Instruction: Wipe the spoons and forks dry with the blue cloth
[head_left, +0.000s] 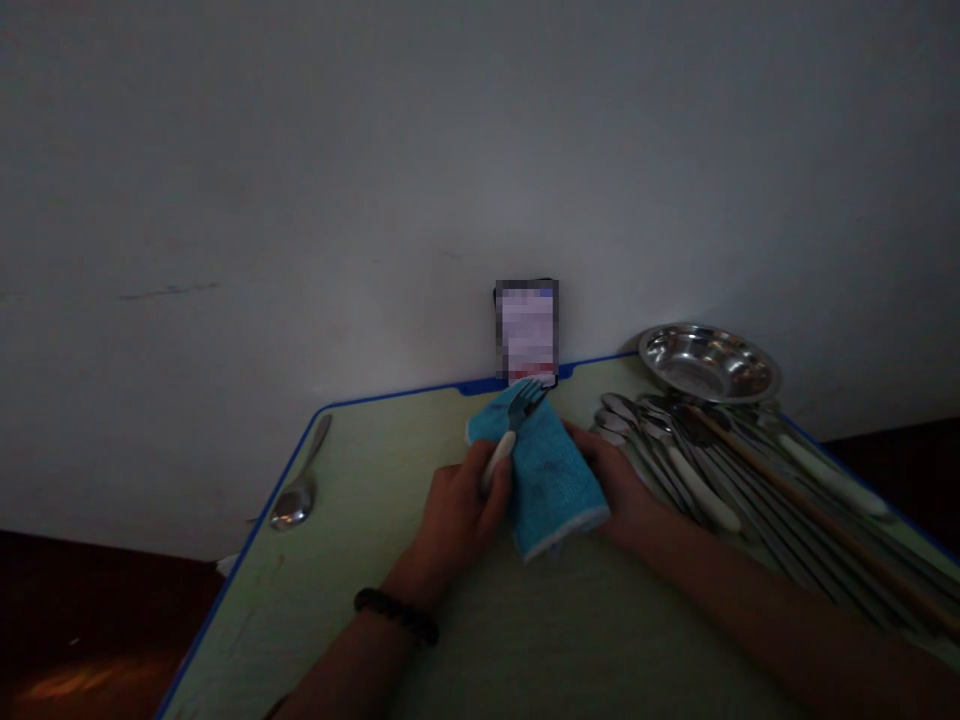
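Note:
My left hand [459, 512] is closed round the white handle of a fork [511, 432], whose metal tines point away from me over a blue cloth [551, 480]. My right hand [616, 482] holds the blue cloth from the right side, fingers curled under and into it. The cloth lies draped over my right hand, just above the pale green table [360, 590]. A dark bead bracelet sits on my left wrist.
A pile of several spoons and forks [720, 470] with a long wooden stick lies at the right. Behind it stands a steel bowl [709, 362]. A single spoon [298, 492] lies at the table's left edge. A blurred card [526, 332] leans on the wall.

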